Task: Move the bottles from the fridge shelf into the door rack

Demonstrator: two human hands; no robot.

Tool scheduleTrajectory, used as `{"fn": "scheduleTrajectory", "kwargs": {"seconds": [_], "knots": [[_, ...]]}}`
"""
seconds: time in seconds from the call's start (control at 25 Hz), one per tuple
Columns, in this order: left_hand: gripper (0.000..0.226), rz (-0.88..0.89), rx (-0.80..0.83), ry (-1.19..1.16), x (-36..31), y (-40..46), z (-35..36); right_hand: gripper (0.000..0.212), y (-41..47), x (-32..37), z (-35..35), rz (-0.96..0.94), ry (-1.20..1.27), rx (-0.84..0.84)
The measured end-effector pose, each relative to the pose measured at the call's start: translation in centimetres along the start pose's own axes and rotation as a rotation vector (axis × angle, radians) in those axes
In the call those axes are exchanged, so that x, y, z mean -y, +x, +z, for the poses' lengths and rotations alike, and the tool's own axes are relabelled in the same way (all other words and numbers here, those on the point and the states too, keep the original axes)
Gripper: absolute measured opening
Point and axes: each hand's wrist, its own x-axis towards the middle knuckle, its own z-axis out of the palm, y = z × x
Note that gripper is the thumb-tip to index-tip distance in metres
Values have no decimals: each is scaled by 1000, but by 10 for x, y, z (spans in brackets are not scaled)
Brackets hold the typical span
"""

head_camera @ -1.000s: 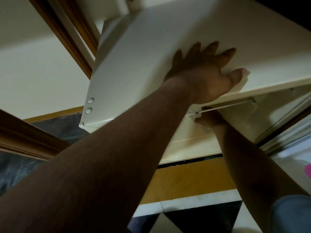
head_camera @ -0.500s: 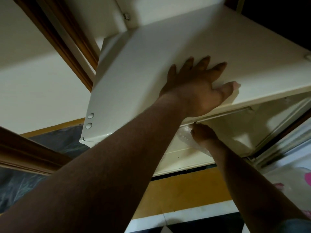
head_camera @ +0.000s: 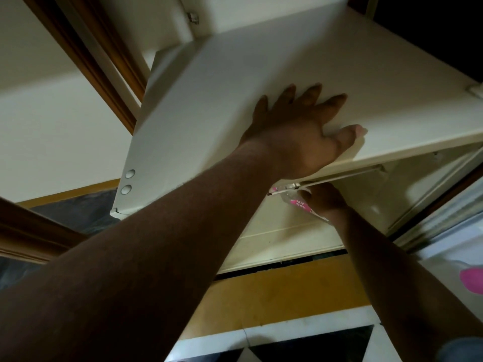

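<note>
Right grip (head_camera: 322,198) pinching one clear bottle (head_camera: 294,197) — left hand (head_camera: 300,134) spread flat on fridge door (head_camera: 235,100).

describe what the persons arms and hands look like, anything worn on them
Both forearms are bare, with no watch, bracelet or ring visible on the left hand or the right hand. Only a grey-blue sleeve edge shows at the right arm, bottom corner. No gloves.

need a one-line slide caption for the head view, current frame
Left hand flat on the white fridge door while the right hand holds a clear pink-labelled bottle at the door rack rail.
</note>
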Motion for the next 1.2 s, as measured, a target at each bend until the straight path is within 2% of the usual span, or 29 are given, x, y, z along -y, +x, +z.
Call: {"fn": "scheduleTrajectory", "kwargs": {"seconds": [0.2,0.36,0.48,0.68,0.84,0.96,1.08,1.2], "knots": [[71,-1,-7,4,0,1,0,69,9,11,15,-57,-187,69],[70,-3,-12,17,1,0,0,57,3,25,13,-7,-228,58],[69,4,-15,30,0,0,-1,62,-28,34,-2,34,-60,22],[70,6,-11,67,2,-1,-2,74,-130,32,-20,67,384,-45],[71,20,-28,99,1,0,0,49,-215,20,-33,136,654,-167],[72,14,-31,115,5,2,1,63,-261,22,-48,179,740,-282],[73,19,-32,129,5,3,2,59,-295,26,-78,228,795,-366],[75,32,-42,136,4,3,3,62,-323,30,-109,274,744,-439]]}}
